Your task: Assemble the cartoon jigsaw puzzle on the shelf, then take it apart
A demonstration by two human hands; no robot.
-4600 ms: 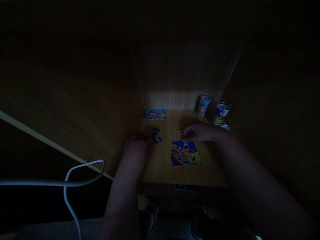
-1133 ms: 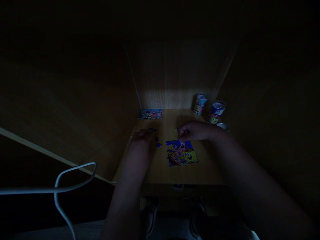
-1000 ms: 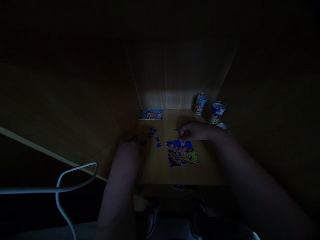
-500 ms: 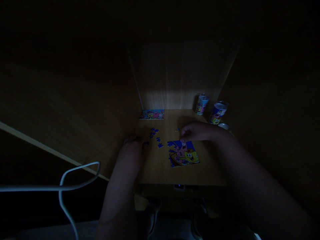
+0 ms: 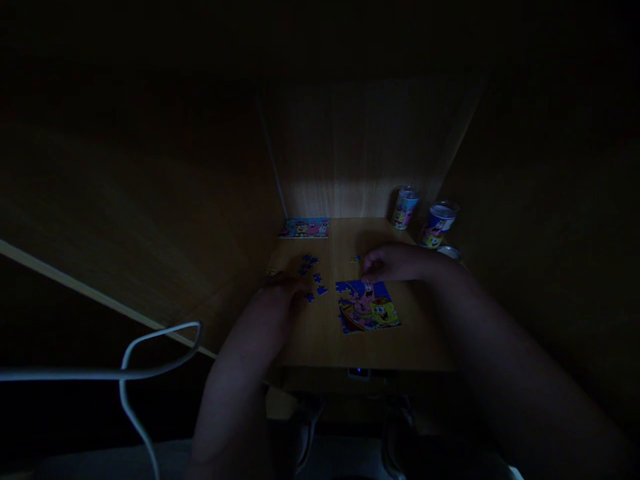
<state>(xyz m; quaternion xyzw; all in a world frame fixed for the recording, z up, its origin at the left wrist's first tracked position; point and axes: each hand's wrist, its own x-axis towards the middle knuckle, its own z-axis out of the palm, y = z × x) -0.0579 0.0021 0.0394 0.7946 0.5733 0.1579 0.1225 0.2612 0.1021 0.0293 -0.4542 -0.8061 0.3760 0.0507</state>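
Note:
A partly assembled jigsaw puzzle (image 5: 369,307) with yellow and pink cartoon figures lies flat on the wooden surface. My right hand (image 5: 387,262) is closed at its upper edge, fingertips pinched together; what they hold, if anything, is hidden. To the left, my left hand (image 5: 280,297) is low over the wood with its fingertips at a blue puzzle piece (image 5: 310,297), which it seems to grip. Several loose blue pieces (image 5: 307,263) lie just beyond that hand, and another blue piece (image 5: 322,290) sits between it and the puzzle. One small piece (image 5: 355,259) lies beside my right fingers.
A cartoon picture card (image 5: 305,228) lies at the back left. Two clear-topped cans, one at the back (image 5: 405,208) and one nearer (image 5: 439,224), stand at the right, with a round lid (image 5: 450,253) beside them. Panels enclose the dim space; a white cable (image 5: 125,375) loops at left.
My left hand has moved right, toward the puzzle, and the blue piece at its fingertips has shifted with it. My right hand stays about where it was.

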